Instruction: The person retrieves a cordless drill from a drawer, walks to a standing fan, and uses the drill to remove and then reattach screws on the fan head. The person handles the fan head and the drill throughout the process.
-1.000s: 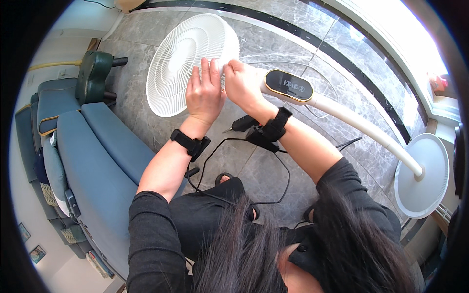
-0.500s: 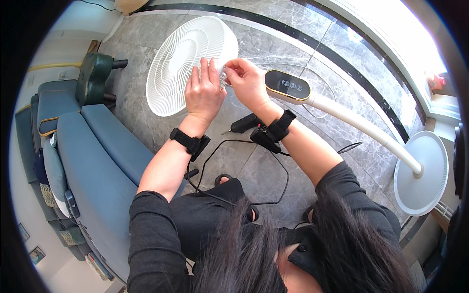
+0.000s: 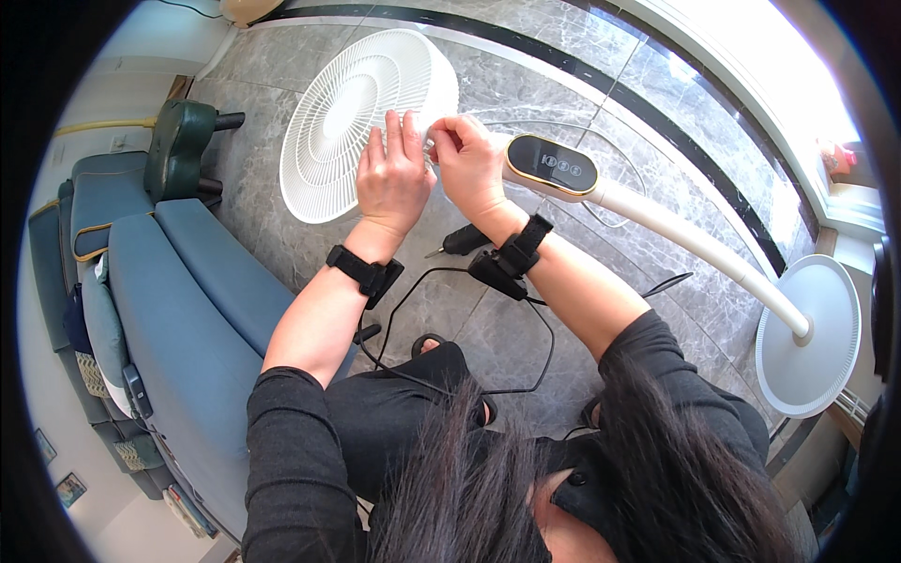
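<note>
A white fan stretches across in front of me. Its round grilled head (image 3: 343,117) is at the far left, and its pole (image 3: 694,237) runs right to a round base (image 3: 807,338). Between head and pole sits an oval control panel (image 3: 549,167), black with a gold rim. My left hand (image 3: 394,178) lies against the head's right edge, fingers stretched out and apart. Close beside it, my right hand (image 3: 469,174) pinches with thumb and index finger where the head meets the neck. Whatever is between those fingertips is hidden or too small to tell.
On the grey tiled floor below my hands lies a black tool (image 3: 465,238) with a thin metal tip. A black cable (image 3: 549,352) loops near my feet. A blue sofa (image 3: 188,319) fills the left side, with a dark green stool (image 3: 176,150) beyond it.
My right wrist and forearm have shifted slightly left and turned, and the right fingers are curled differently at the same spot. The left hand and fan have hardly moved.
</note>
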Demonstrator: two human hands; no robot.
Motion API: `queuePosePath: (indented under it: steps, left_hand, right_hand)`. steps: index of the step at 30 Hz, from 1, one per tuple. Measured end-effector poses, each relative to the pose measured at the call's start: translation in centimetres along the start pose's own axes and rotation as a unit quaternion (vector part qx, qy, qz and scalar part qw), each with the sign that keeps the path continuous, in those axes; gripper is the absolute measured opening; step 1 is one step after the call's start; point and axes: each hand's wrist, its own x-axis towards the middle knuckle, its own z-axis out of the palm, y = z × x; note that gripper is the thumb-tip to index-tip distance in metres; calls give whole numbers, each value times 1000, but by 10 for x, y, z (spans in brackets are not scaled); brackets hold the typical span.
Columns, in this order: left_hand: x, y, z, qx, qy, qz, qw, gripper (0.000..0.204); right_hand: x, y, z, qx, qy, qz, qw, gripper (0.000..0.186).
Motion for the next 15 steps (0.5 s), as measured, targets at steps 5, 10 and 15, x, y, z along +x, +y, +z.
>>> queuePosePath:
  steps: [5,10,15]
  left_hand:
    - [0,0,-1,19,1,9,1000,59]
    - [-1,1,-6,11,-47,-7,999,83]
    - [1,-1,-5,9,-44,-10,999,82]
  right_hand:
    - [5,-9,-5,52,-22,85,995,9]
    - [59,-31,-24,-13,-117,312,943,77]
    - [94,-37,-22,9,-367,439,820,107]
